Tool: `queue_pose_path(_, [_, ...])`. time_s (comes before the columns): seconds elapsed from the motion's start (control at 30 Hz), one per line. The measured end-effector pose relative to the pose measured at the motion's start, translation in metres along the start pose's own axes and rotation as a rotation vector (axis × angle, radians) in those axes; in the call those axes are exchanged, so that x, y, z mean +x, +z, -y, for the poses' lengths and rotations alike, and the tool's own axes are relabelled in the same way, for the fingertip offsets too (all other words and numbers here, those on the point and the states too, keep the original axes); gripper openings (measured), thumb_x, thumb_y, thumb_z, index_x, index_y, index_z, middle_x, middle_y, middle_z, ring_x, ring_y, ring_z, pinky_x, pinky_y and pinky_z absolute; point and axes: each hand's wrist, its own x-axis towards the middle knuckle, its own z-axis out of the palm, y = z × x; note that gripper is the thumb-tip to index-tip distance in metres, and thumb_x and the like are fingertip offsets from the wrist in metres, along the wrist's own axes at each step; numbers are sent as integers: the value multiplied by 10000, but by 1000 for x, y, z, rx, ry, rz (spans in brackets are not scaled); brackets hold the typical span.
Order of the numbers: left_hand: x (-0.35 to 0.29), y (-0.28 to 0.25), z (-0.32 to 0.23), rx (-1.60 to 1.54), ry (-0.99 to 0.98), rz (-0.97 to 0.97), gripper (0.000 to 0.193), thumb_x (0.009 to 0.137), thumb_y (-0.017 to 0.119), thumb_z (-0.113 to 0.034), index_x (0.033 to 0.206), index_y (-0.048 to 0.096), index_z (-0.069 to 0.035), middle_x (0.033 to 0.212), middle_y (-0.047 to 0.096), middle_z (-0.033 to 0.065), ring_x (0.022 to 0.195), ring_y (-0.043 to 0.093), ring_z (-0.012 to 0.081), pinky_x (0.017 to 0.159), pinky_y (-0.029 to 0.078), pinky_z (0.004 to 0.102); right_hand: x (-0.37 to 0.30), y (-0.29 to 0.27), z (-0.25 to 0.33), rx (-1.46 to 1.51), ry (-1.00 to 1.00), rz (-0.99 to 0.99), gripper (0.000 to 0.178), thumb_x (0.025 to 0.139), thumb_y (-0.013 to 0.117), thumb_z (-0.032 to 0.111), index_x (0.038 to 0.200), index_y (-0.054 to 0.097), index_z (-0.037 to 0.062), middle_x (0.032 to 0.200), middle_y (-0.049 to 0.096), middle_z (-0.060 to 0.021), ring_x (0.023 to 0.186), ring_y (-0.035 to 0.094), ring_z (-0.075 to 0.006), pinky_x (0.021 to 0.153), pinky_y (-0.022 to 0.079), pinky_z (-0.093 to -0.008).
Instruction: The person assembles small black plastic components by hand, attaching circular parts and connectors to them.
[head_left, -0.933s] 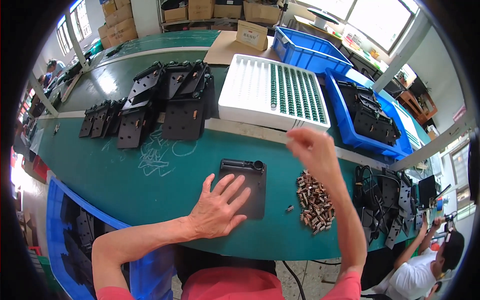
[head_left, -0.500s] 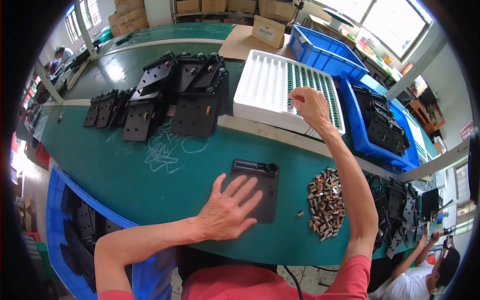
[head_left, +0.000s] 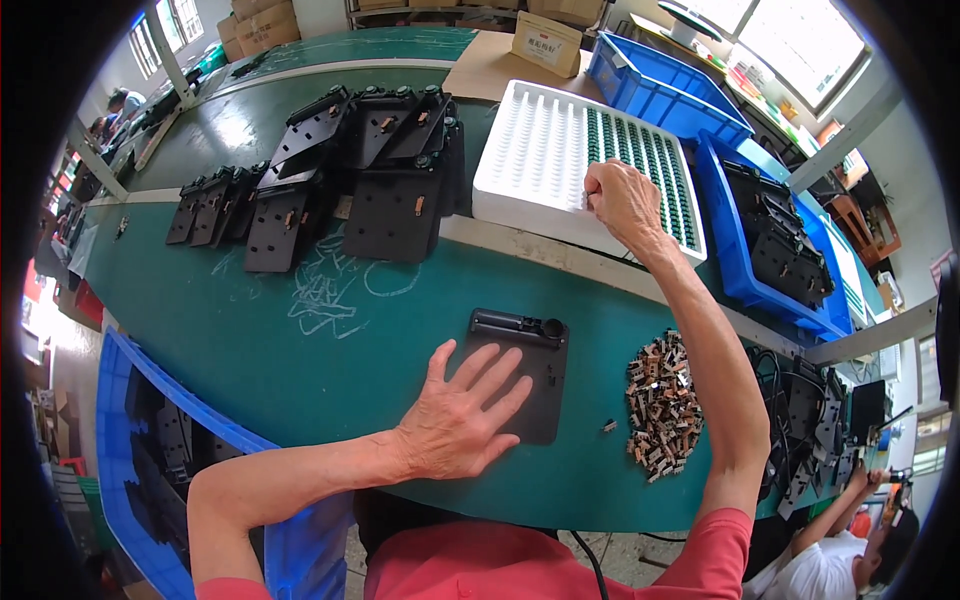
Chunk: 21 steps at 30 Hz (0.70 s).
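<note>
My left hand [head_left: 455, 425] lies spread with fingers apart on a flat black plate [head_left: 540, 400], which rests on the green table. Along the plate's far edge runs a black bar-shaped part with a round knob. My right hand [head_left: 628, 205] reaches over a white foam tray [head_left: 545, 210] with its thumb and fingers pinched together. Whatever is between those fingertips is hidden. Rows of small dark green parts [head_left: 655, 165] fill the tray's right side, while its left side shows bare white pegs or sockets.
Small metal-and-brown components [head_left: 663, 410] are heaped beside my right forearm. Stacked black plates [head_left: 390, 215] stand at the far left. Blue bins [head_left: 660, 95] sit behind and right of the tray, another [head_left: 125, 400] at my lower left. A co-worker [head_left: 850, 560] works at the lower right.
The view has shifted slightly. Relative to the tray, my right hand is a little nearer to me, its fingers still pinched. My left hand stays spread on the black plate.
</note>
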Motion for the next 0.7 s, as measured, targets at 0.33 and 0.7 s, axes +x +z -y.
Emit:
queue_pose_path(0.33, [-1,0,0,-1,-9,-2,639,819,694,-435,1332,571,-75,1487,411,206,1357,380,375,1083,201,646,8,-7,-12,152,108,156,144,787,707,117,910,681,47,890,701,-126,873,669,-301,759,504,-420])
queue_pose_path(0.7, [0,0,-1,4,-1,0,644,819,701,-427,1337,567,-69,1489,406,210,1361,375,374,1082,204,645,-2,-11,-37,613,168,44,174,834,724,96,950,672,-22,862,703,-117,803,669,-199,745,535,-343])
